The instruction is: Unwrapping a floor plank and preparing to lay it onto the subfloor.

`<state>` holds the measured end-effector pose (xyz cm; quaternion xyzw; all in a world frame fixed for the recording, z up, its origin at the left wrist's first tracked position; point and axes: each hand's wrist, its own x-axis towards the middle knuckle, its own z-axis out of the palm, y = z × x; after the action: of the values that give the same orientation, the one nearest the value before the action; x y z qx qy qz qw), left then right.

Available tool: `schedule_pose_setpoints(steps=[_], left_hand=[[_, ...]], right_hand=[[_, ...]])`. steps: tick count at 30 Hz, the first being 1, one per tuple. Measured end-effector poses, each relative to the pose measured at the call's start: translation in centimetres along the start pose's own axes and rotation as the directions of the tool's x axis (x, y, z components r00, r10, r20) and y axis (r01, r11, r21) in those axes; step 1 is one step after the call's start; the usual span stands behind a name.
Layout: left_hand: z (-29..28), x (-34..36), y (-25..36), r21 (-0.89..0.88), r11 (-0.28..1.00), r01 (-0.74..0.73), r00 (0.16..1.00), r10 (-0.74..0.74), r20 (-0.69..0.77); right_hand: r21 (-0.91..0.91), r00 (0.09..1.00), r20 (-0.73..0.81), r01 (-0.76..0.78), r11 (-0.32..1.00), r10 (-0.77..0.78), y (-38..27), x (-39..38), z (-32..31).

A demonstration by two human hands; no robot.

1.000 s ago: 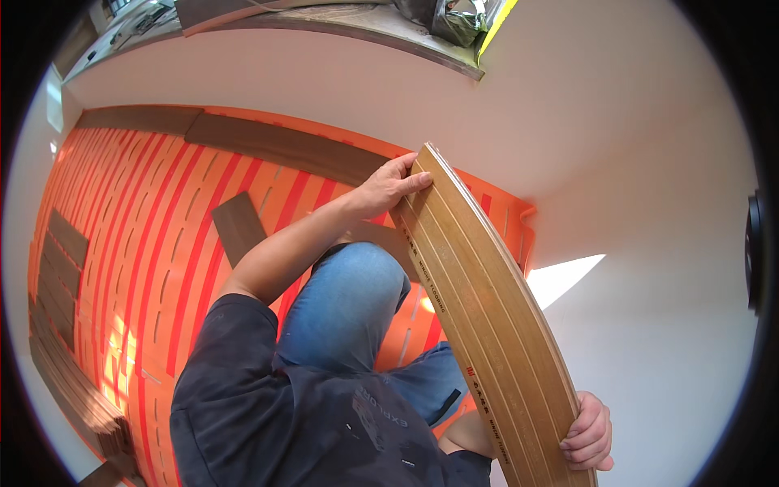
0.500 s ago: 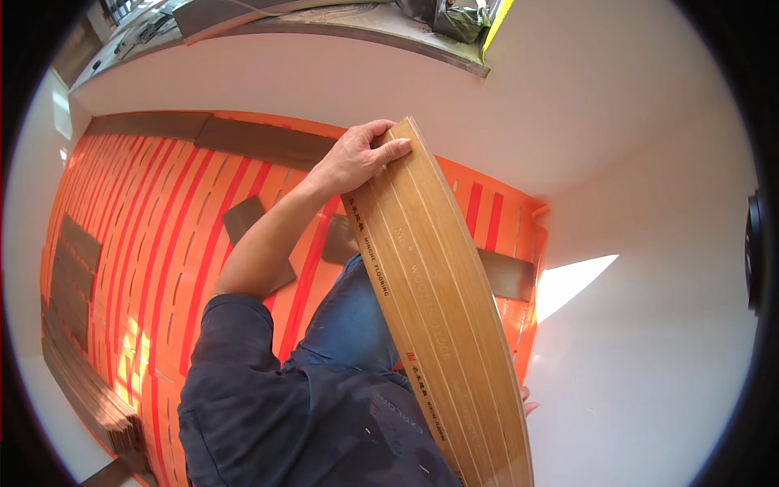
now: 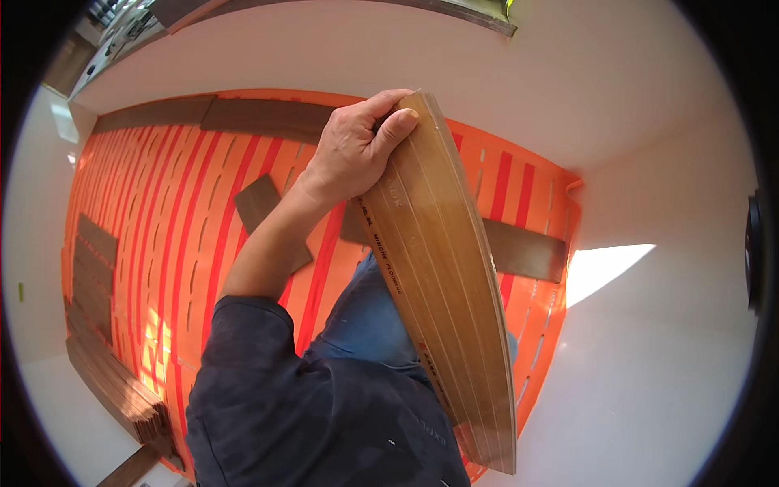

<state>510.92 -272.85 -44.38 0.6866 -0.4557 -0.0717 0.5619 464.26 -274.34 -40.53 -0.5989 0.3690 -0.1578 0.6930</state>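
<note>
My left hand (image 3: 361,146) grips the top end of a long light-brown plank (image 3: 430,276), its thumb over the near face and its fingers at the upper edge. The plank is held tilted, running down past my bent jeans-clad leg (image 3: 361,316) to the lower right, with grooved strips and printing along the face toward me. My right hand is hidden from view. Behind the plank, darker loose boards (image 3: 523,247) lie on orange underlay striped with red (image 3: 187,219).
Dark boards (image 3: 260,114) run along the far wall, with another loose board (image 3: 268,219) nearer. At left are more boards (image 3: 93,276) and a stack of planks (image 3: 114,377). A white wall (image 3: 649,341) rises at right; a ledge (image 3: 454,11) holding things runs along the top.
My left hand and the plank's top end have moved up and toward the far wall. My right hand, seen on the plank's right edge a second ago, has gone out of sight.
</note>
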Motion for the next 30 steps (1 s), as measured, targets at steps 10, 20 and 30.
schedule_pose_setpoints(steps=[10, 20, 30], left_hand=[[1.1, 0.0, 4.1, 0.085, 0.917, -0.390, 0.921, 0.390, 0.015], [-0.2, -1.1, 4.8, 0.222, 0.899, -0.378, 0.923, 0.384, 0.018], [-0.2, -0.8, 3.6, 0.228, 0.921, -0.315, 0.947, 0.322, 0.006]], right_hand=[[-0.713, 0.963, 0.114, 0.249, 0.655, -0.243, -13.1, 5.7, 1.7], [-0.402, 0.868, 0.449, 0.409, 0.819, -0.213, -19.4, 23.9, 11.2], [-0.571, 0.824, 0.551, 0.488, 0.661, -0.132, -22.8, 26.8, 11.8]])
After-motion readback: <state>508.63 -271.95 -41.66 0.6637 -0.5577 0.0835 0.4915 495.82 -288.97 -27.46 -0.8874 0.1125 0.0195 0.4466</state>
